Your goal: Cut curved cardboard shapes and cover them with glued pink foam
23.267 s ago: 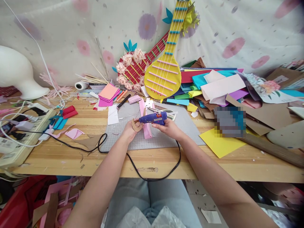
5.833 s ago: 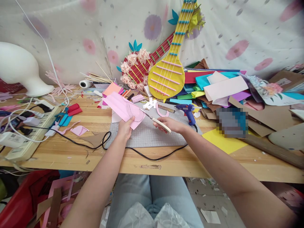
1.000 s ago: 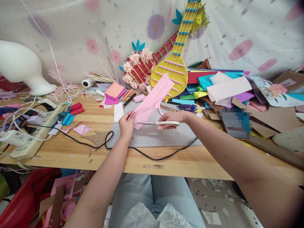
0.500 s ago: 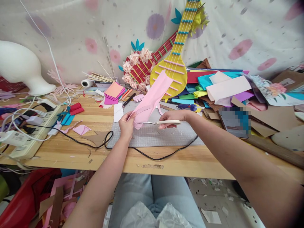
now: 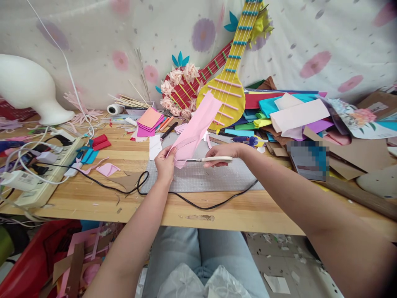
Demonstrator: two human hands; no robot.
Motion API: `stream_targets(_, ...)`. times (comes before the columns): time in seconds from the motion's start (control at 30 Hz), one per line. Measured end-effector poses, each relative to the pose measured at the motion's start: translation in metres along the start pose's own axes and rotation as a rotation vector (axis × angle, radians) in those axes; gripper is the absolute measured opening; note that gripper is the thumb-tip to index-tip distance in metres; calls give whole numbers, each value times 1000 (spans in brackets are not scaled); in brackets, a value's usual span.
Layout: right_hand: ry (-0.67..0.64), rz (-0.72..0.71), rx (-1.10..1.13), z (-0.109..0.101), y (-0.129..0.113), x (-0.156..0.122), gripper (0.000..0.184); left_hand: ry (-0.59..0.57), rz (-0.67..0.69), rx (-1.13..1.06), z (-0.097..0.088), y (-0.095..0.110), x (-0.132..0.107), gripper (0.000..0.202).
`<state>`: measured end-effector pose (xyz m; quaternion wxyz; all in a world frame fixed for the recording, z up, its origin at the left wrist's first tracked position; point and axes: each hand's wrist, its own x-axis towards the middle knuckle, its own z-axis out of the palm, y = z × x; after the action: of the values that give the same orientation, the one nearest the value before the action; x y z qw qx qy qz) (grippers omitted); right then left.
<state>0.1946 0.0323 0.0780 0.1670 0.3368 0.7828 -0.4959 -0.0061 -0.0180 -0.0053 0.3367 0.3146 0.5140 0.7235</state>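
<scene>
My left hand [image 5: 165,162] pinches the lower end of a long pink paper strip [image 5: 198,125], which stands tilted up and to the right above the grey cutting mat [image 5: 214,178]. My right hand [image 5: 223,152] is closed round the cream handles of a pair of scissors [image 5: 207,159]. The scissors lie level, and their blades point left into the lower part of the pink paper. A blue glue gun [image 5: 246,140] lies on the mat just behind my right hand, and its black cord [image 5: 192,200] runs along the front of the wooden table [image 5: 248,211].
A yellow paper guitar [image 5: 226,89] and a red one [image 5: 182,93] lean on the back wall. Coloured paper sheets [image 5: 288,114] and cardboard pile up at the right. A power strip [image 5: 43,176] with plugs and a white foam head [image 5: 27,91] sit left.
Over the last second the pink paper has swung slightly leftward and the scissors have shifted a little to the left into it. Both hands stay in nearly the same place.
</scene>
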Motion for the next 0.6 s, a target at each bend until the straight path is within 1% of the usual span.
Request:
stream_targets(0.37,6,5,17,0,3,1,52,-6,-7,-10,0,0,0,31)
stream_targets(0.5,53,12,14,3,4,-1,52,-9,-12,-7,1,0,-1,32)
stream_targets(0.6,70,-9,21,7,6,-4,51,-16,-14,-11,0,0,0,32)
